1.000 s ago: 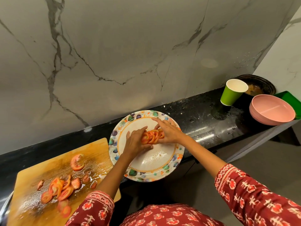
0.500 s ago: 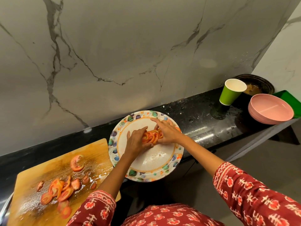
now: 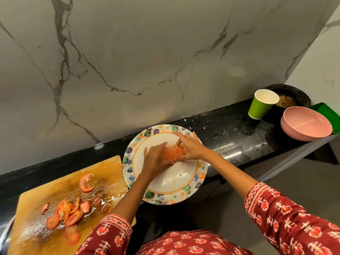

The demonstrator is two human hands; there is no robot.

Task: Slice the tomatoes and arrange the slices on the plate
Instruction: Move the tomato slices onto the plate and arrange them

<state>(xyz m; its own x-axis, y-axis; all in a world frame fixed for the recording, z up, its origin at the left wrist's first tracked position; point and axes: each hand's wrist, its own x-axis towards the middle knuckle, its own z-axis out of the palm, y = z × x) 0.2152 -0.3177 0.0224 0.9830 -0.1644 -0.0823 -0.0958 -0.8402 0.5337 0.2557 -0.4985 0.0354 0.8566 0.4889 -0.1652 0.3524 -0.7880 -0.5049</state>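
- While cupped together over the floral plate [image 3: 161, 195], seen from the head camera: left hand [image 3: 155, 160] and right hand [image 3: 191, 147] pressed against opposite ends of a short row of tomato slices [image 3: 173, 153], fingers curved around it rather than spread.
- Row blurred; resting on the plate's upper middle, between the two palms.
- Further slices and end pieces [image 3: 67, 215] lying on the wet wooden cutting board [image 3: 55, 181], left of the plate and just beside its rim.
- Green paper cup [image 3: 262, 104] and pink bowl [image 3: 306, 126] well apart on the black counter [image 3: 226, 129], clear of the work.
- Likely handling: light, soft, wet and slippery, easily torn; best nudged by the skin edges with fingertips, not squeezed across the pulp.
- No knife in view.
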